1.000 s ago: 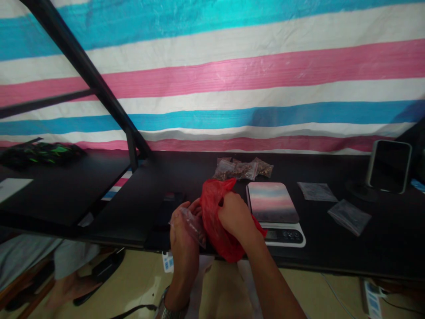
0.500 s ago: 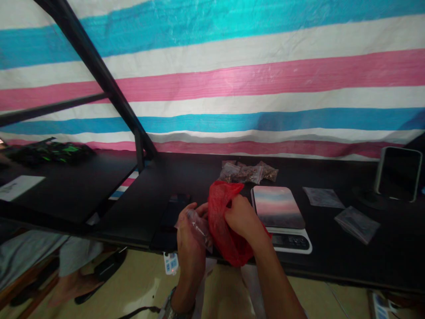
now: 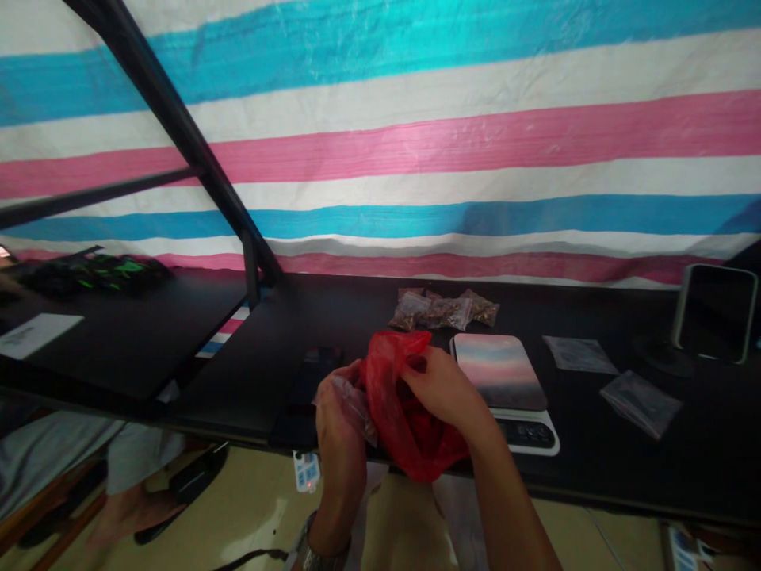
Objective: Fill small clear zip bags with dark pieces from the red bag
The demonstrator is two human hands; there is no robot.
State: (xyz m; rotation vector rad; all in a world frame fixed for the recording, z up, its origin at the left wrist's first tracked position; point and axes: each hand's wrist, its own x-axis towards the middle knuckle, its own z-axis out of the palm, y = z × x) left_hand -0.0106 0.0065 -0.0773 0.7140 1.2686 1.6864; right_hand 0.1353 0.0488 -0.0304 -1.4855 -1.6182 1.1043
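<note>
Your left hand clenches a clear bag, fingers half hidden; your right hand grips a red bag at the table's front edge.

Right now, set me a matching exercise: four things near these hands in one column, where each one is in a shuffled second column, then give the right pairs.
Things:
1. Red plastic bag
2. Clear plastic bag
3. Digital kitchen scale
4. Packets of brown bits

Places:
A. Grouped on the black table behind the scale
B. Gripped by the right hand
C. On the table, right of the hands
D. Held in the left hand

Pairs: 1-B; 2-D; 3-C; 4-A
</note>
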